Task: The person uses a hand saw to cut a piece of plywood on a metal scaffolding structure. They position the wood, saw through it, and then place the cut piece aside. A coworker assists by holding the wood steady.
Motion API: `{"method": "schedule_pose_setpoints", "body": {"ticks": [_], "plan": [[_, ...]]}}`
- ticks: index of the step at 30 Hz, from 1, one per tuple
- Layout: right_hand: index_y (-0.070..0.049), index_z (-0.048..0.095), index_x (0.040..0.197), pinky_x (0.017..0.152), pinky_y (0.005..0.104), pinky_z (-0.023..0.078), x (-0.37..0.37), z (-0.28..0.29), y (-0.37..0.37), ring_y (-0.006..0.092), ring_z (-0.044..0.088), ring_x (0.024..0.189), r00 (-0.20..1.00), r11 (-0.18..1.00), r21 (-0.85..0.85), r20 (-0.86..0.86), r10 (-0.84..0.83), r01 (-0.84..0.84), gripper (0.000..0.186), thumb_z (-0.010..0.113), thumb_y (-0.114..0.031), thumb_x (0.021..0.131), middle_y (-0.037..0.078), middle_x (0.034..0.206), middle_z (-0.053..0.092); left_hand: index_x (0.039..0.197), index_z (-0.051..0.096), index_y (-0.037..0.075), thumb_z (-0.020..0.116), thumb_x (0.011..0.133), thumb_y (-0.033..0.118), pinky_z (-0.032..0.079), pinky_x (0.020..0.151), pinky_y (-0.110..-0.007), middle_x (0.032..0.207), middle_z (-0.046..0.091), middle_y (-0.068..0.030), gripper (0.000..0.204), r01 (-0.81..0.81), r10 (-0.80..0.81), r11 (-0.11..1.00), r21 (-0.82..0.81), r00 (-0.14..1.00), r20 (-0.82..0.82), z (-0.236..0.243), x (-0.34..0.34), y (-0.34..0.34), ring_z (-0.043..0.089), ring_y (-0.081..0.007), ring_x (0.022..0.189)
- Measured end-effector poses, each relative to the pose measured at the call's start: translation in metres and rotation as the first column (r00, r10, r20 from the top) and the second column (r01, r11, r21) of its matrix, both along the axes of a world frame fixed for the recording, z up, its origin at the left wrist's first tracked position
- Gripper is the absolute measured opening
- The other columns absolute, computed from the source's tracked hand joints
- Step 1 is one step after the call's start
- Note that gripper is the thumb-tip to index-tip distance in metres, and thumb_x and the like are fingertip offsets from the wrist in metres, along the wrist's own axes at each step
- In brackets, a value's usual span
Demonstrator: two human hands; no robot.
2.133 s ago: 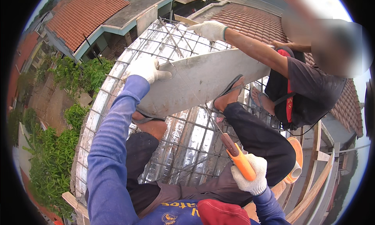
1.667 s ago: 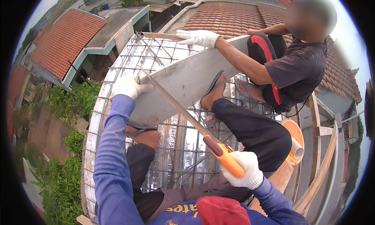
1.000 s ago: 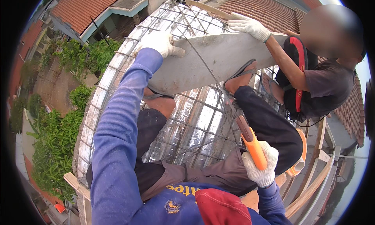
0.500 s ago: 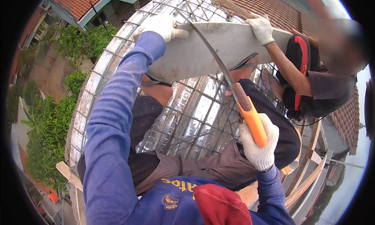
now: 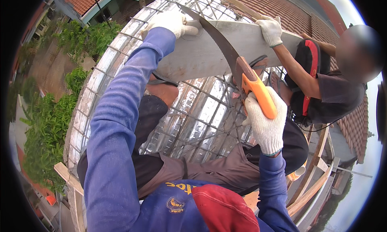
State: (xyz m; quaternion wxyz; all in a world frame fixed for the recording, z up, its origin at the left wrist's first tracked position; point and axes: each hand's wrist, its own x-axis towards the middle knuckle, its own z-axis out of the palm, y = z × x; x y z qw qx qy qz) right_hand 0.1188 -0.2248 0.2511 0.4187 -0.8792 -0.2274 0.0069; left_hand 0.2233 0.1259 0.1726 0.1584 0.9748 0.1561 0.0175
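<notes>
My left hand [image 5: 171, 24], in a white knit glove, grips the left end of a grey flat board [image 5: 201, 56] that stands on edge across in front of me. A pruning-type handsaw [image 5: 221, 42] with a curved, toothed dark blade and orange handle is in my gloved right hand [image 5: 267, 121], fingers closed around the handle. Its blade slants up and left, passing in front of the board; I cannot tell whether it touches it. At the board's right part, a co-worker's gloved hand [image 5: 270, 30] holds the top edge.
Beneath us, a grid of steel rebar [image 5: 201, 95] lies over shiny metal sheeting. The co-worker [image 5: 310, 79] crouches at the right. Timber pieces [image 5: 310, 183] stand at lower right. Past the curved slab edge [image 5: 76, 139] at left, plants and ground lie far below.
My right hand has moved forward and up with the saw, and the blade has turned so its flat side shows more. My left hand still grips the board, shifted slightly right.
</notes>
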Motion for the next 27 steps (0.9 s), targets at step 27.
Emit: {"method": "schedule_pose_setpoints", "body": {"ticks": [27], "plan": [[0.007,0.068,0.104,0.061,0.0289,0.057,-0.104,-0.02,-0.047,0.0169,0.075,0.064,0.846,0.813,0.462,-0.528,-0.069,0.355,0.016,0.071,0.001,0.091,0.007,0.081,0.071,0.135,0.074,0.016,0.039,0.11,0.06,0.044,0.116,-0.045,0.146,0.068,-0.0206,0.062,0.16,-0.159,0.986,0.051,0.987,-0.02,0.005,0.0,0.031,0.062,-0.0389,0.135]]}}
